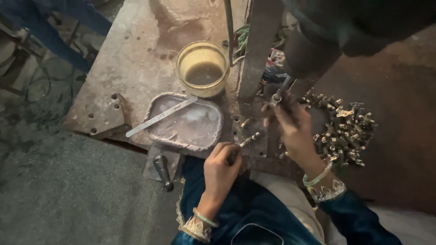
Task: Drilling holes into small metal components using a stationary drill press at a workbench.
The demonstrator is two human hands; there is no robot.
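I note my left hand (221, 169) pinching a small brass fitting (250, 139) on the steel bench plate (131, 59), its long axis slanting up-right toward my right hand (293, 131), which grips a metal tool (278, 96) just above it.

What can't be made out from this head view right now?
- Left hand: its fingers curl over the small metal piece, hiding the grip.
- Right hand: the tool it holds is blurred and dim.
- Pile of small metal parts: too small to tell individual shapes.
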